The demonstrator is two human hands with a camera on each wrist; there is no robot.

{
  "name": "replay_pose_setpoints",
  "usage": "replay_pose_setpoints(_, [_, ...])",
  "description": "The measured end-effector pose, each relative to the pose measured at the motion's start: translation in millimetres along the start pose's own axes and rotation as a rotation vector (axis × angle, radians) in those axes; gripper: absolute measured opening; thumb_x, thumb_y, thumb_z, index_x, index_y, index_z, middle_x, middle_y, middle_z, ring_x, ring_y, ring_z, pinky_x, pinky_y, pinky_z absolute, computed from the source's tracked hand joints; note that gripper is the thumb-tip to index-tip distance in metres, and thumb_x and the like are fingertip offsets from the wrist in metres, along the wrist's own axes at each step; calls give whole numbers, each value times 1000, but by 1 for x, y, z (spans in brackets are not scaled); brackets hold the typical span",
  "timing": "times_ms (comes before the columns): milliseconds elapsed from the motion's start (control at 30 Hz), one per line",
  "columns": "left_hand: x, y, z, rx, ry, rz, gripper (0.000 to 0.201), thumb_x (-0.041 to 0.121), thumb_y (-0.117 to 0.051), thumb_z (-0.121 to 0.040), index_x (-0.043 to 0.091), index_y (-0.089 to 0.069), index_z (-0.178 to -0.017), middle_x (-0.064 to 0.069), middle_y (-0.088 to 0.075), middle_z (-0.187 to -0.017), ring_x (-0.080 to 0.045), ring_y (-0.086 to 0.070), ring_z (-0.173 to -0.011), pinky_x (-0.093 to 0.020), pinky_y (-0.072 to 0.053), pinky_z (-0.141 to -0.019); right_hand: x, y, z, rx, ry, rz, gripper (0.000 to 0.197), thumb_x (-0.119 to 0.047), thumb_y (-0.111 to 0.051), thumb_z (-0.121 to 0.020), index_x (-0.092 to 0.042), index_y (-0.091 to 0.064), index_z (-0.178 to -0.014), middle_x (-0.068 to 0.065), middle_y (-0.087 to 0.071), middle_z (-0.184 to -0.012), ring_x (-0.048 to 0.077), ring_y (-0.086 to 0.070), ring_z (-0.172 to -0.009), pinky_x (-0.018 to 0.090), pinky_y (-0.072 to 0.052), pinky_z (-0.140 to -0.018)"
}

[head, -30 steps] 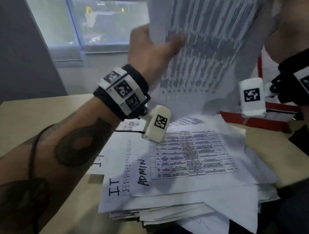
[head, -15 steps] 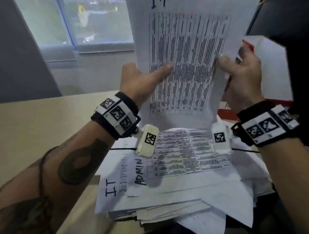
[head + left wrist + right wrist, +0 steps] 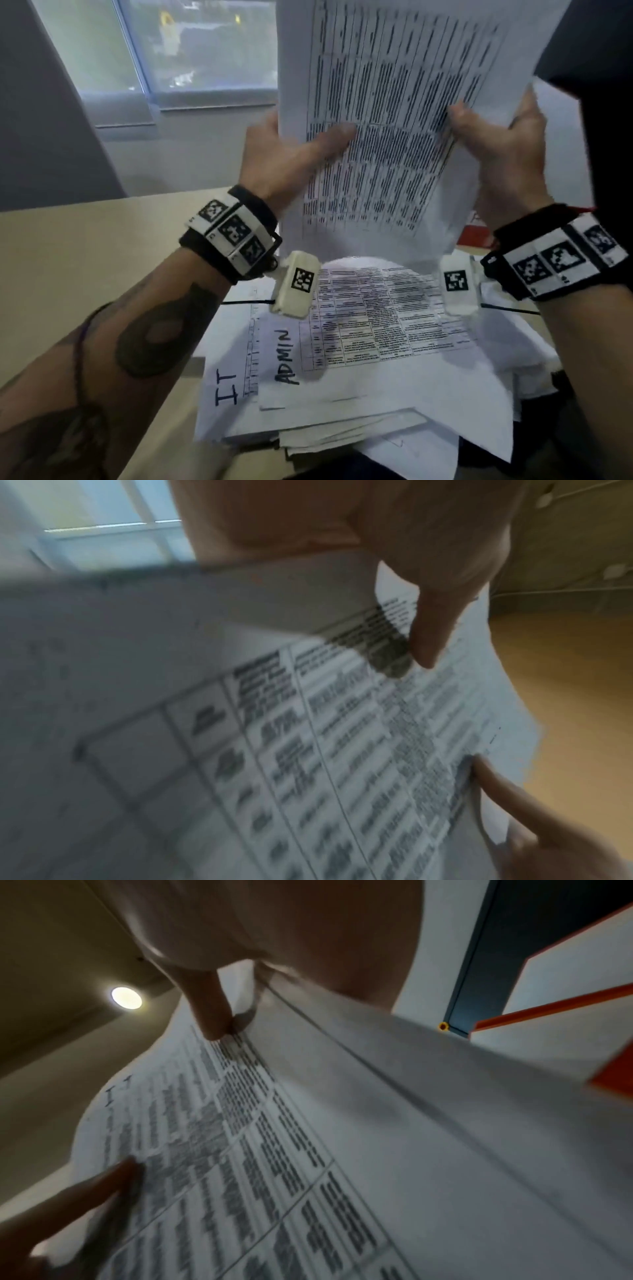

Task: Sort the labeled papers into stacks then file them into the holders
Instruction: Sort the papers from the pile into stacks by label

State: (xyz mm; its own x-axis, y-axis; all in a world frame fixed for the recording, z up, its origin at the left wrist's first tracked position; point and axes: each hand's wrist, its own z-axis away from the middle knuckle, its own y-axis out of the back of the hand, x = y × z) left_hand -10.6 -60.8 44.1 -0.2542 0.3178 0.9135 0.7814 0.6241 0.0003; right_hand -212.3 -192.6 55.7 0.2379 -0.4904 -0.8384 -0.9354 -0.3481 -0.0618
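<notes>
White printed paper, a sheet (image 3: pixel 394 113) carrying a dense table, is upright in front of me above the desk (image 3: pixel 85 246), its long axis running roughly vertical. My left hand (image 3: pixel 291 154) pinches the left margin, thumb laid across the print and fingers behind; my right hand (image 3: pixel 503 154) pinches the right margin likewise, so both grips are clamped on the same sheet. Its label reads as "IT" near the top edge in the right wrist view (blurred, so I record that with reservation). Directly below my wrists lies the unsorted pile (image 3: pixel 359 377), its top sheet (image 3: pixel 376 342) marked ADMIN and the IT sheet (image 3: pixel 229 377) protruding at the left. Red-edged holders (image 3: pixel 565 1001) stand just beyond my right hand. Judgement: sorting is at an early stage; the sheet must go down flat, and the left hand is nearer the bare desk.
</notes>
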Motion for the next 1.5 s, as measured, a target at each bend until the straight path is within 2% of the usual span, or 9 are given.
replay_pose_setpoints(167, [-26,2,15,-55,164,-5,34,21,-89,-79,3,-74,-103,-10,-79,-96,-27,-78,-91,-48,-64,-87,21,4,21,-61,-9,209,42,-17,-75,-94,-8,-59,-132,-1,-72,-120,10,-71,-113,39,-59,-101])
replay_pose_setpoints(400, [-22,-4,8,-23,131,81,43,22,-89,-80,-1,-71,-112,-14,-77,-103,-28,-77,-95,-48,-63,-90,13,-1,14,-18,-11,73,30,-18,-66,-100,-16,-56,-129,-1,-69,-128,5,-67,-117,32,-55,-104])
replay_pose_setpoints(567, [-57,-5,24,-83,116,-31,74,41,-91,-72,-19,-62,-105,-39,-67,-101,-55,-67,-85,-69,-57,-74,39,5,27,-105,-134,227,28,-9,-66,-100,-14,-59,-127,-9,-70,-117,-6,-69,-101,21,-58,-94])
replay_pose_setpoints(733, [-56,-9,26,-89,143,-48,30,23,-87,-84,2,-74,-101,-15,-79,-95,-32,-77,-86,-52,-64,-83,46,-3,21,-14,-146,143,36,-10,-67,-94,-13,-62,-130,0,-74,-121,16,-71,-114,40,-57,-103])
replay_pose_setpoints(833, [-59,4,23,-97,182,-221,48,45,-88,-80,1,-73,-90,-16,-76,-84,-33,-74,-72,-51,-64,-71,52,-14,17,-40,-167,202,37,-9,-68,-94,-8,-63,-130,2,-74,-117,20,-72,-109,50,-57,-102])
replay_pose_setpoints(967, [-34,72,-9,107,193,-275,18,29,-85,-87,16,-73,-85,4,-73,-67,-14,-69,-58,-27,-55,-52,48,-33,7,-269,-267,220,40,-7,-72,-95,-7,-57,-132,1,-72,-110,25,-71,-110,48,-57,-94])
replay_pose_setpoints(1100, [-28,209,-23,346,319,-490,28,23,-83,-88,11,-62,-75,-7,-58,-59,-15,-50,-37,-25,-42,-41,74,-31,10,-729,-266,778,28,-24,-82,-88,-23,-70,-113,-7,-68,-113,18,-65,-112,32,-48,-91])
replay_pose_setpoints(1233, [-52,324,1,424,571,-834,31,24,-89,-82,0,-70,-88,-10,-68,-66,-19,-62,-46,-28,-51,-47,104,-24,21,-1157,-313,1135,36,-41,-81,-87,-35,-60,-115,-8,-59,-125,12,-58,-111,24,-43,-83])
replay_pose_setpoints(1500, [-111,331,16,233,816,-907,38,29,-89,-81,-3,-72,-92,-10,-68,-68,-25,-61,-60,-28,-46,-54,111,-29,23,-1215,-258,1160,48,-49,-89,-76,-39,-57,-111,-13,-57,-117,3,-57,-103,17,-42,-78])
